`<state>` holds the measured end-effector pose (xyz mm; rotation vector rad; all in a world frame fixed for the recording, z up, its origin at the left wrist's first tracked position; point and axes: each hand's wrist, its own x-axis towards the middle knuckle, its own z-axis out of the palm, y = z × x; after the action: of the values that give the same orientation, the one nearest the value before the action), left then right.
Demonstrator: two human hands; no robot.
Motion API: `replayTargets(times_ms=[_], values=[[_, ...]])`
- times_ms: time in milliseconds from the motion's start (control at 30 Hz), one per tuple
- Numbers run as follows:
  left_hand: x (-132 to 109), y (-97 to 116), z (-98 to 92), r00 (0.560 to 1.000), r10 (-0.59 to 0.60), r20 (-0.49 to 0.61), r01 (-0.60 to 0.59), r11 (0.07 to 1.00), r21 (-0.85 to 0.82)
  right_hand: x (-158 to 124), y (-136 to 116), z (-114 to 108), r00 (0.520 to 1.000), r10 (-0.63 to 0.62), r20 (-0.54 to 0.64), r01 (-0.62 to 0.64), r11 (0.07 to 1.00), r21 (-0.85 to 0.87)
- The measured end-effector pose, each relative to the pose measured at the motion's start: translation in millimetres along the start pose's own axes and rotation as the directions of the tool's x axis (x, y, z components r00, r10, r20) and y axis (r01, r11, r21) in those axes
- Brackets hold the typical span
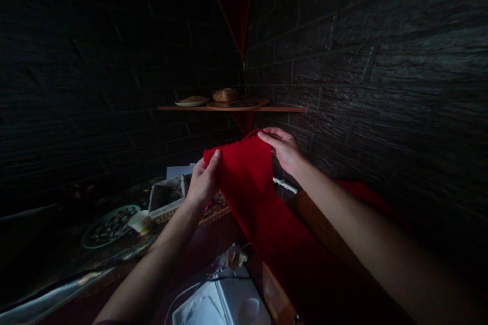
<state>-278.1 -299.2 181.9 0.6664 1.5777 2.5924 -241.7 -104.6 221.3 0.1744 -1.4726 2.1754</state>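
A long strip of red cloth (249,177) is stretched between my two hands and hangs down toward the lower right. My left hand (204,177) pinches its left top corner, with the thumb lying over the front. At the other top corner my right hand (282,147) grips the edge between thumb and fingers. Along the top the edge is uneven, with a thin red cord or rolled hem near the right hand. The lower end of the cloth fades into shadow.
Ahead, a corner shelf (282,108) carries a loaf of bread (225,95) and a plate (190,102). Below left are a greenish round dish (110,226), a white cup (140,221) and a grey box (165,195). A white appliance (240,297) lies below. Dark brick walls close in both sides.
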Motion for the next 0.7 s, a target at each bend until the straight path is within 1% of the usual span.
replayTargets(times_ms=[100,167,233,300,367,433,467,533,600,633,667,700], values=[[-0.1,-2.1,0.2,0.998,0.053,-0.033,-0.053,0.998,-0.014,0.1,0.1,3.5,0.998,-0.052,-0.027,0.051,0.998,-0.025],[0.1,-3.4,1.1,0.996,0.055,-0.065,-0.057,0.998,-0.028,0.0,1.6,5.8,0.996,-0.087,-0.034,0.086,0.996,-0.035],[1.0,-5.2,2.0,0.994,0.035,-0.103,-0.040,0.998,-0.046,0.7,4.2,7.5,0.995,-0.092,-0.037,0.090,0.994,-0.061],[2.5,-9.8,2.3,0.994,-0.027,-0.110,0.018,0.997,-0.081,3.7,8.1,8.9,0.995,-0.084,-0.050,0.079,0.992,-0.096],[4.8,-18.7,1.4,0.987,-0.148,-0.065,0.141,0.985,-0.097,9.7,13.1,9.8,0.993,-0.081,-0.088,0.066,0.985,-0.158],[9.3,-31.5,-1.8,0.960,-0.279,-0.026,0.276,0.958,-0.080,16.9,18.6,8.4,0.988,-0.054,-0.148,0.010,0.959,-0.284],[12.9,-38.7,-4.7,0.948,-0.316,-0.033,0.312,0.947,-0.079,19.2,21.1,5.9,0.983,-0.032,-0.183,-0.036,0.935,-0.353],[23.4,-53.0,-14.1,0.938,-0.334,-0.097,0.322,0.939,-0.120,16.7,24.2,-5.0,0.969,0.013,-0.247,-0.127,0.884,-0.451],[38.0,-66.7,-28.8,0.927,-0.331,-0.176,0.303,0.938,-0.171,-2.5,22.6,-25.6,0.962,0.051,-0.267,-0.182,0.850,-0.495],[45.9,-73.8,-38.0,0.918,-0.346,-0.194,0.312,0.932,-0.185,-20.6,19.2,-39.3,0.966,0.064,-0.252,-0.189,0.839,-0.510],[53.7,-81.2,-48.1,0.910,-0.359,-0.207,0.324,0.927,-0.187,-44.8,14.0,-54.9,0.972,0.087,-0.217,-0.195,0.814,-0.548],[60.8,-89.4,-58.5,0.903,-0.369,-0.218,0.334,0.925,-0.183,-74.8,7.1,-71.4,0.982,0.114,-0.153,-0.183,0.784,-0.593]])
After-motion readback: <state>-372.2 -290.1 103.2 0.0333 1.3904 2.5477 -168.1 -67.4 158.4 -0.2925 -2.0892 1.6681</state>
